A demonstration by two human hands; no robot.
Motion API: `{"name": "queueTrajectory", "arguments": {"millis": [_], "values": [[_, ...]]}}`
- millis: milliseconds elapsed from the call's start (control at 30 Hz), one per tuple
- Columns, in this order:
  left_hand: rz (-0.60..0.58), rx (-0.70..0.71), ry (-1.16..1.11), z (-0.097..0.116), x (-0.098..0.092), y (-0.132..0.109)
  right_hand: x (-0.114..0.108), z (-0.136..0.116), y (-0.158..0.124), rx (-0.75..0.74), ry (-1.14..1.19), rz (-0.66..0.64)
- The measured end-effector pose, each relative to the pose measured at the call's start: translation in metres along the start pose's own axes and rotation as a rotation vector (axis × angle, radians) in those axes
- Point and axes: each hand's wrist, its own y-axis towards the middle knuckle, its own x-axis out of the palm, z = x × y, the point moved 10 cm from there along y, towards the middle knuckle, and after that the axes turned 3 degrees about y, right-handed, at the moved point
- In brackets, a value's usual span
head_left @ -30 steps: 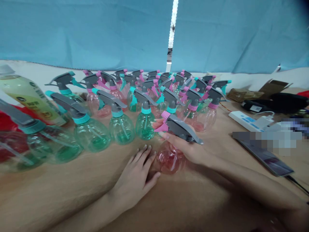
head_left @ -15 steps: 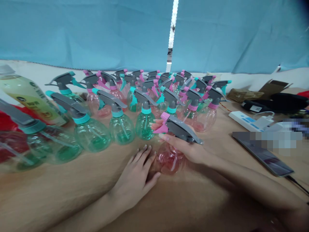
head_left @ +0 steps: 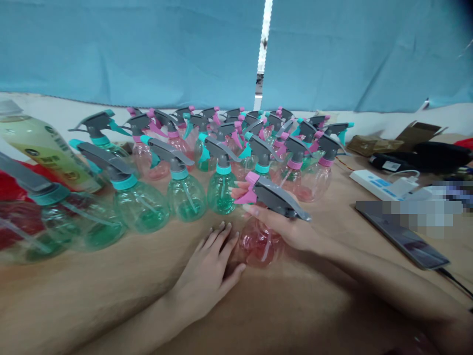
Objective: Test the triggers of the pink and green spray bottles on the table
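Pink clear plastic, rounded and shiny, makes up the bottle (head_left: pixel 258 249) under the right hand (head_left: pixel 286 227), with a grey spray head (head_left: pixel 275 195) above that hand. The right hand grasps it around the neck, thumb on the near side, fingertips showing beyond the pink trigger (head_left: pixel 247 197). The left hand (head_left: pixel 207 268) lies palm down on the counter (head_left: pixel 111 305), holding nothing, its fingers spread just beside the bottle's base; whether they touch it I cannot tell.

It should be light and thin-walled — a hard squeeze on the belly would likely dent it — and the smooth curve may slip, more so if wet. The neck, just below the head, looks the firmest place to hold; the trigger is best kept free of pressure.

Much is hard to make out. The right hand hides the collar, so how tightly the head sits is unclear, and blur and reflections leave any liquid inside uncertain. Beyond both hands, the rear bottles (head_left: pixel 177 143) overlap too much to count. Far left of the left hand, a green bottle (head_left: pixel 40 241) runs off the edge. Right of the right hand, pixelation covers part of the phone (head_left: pixel 406 241).
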Motion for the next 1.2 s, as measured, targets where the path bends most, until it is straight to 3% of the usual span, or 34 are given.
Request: {"name": "queueTrajectory", "arguments": {"millis": [300,500,700,967,1200], "values": [[0.025,-0.005,-0.051,-0.001,-0.001,-0.002,-0.002,0.001,-0.001,0.004,-0.043,0.016],[0.007,-0.007,-0.039,-0.001,0.000,-0.001,0.002,-0.001,0.000,0.044,0.039,-0.012],[0.005,-0.010,-0.056,-0.001,0.000,-0.001,-0.001,0.001,0.000,0.089,0.088,0.042],[-0.002,-0.007,-0.043,-0.001,0.002,-0.001,-0.008,0.003,-0.002,0.063,-0.117,0.077],[-0.011,-0.007,-0.027,-0.001,0.001,-0.001,-0.013,0.001,-0.005,0.031,-0.145,0.102]]}}
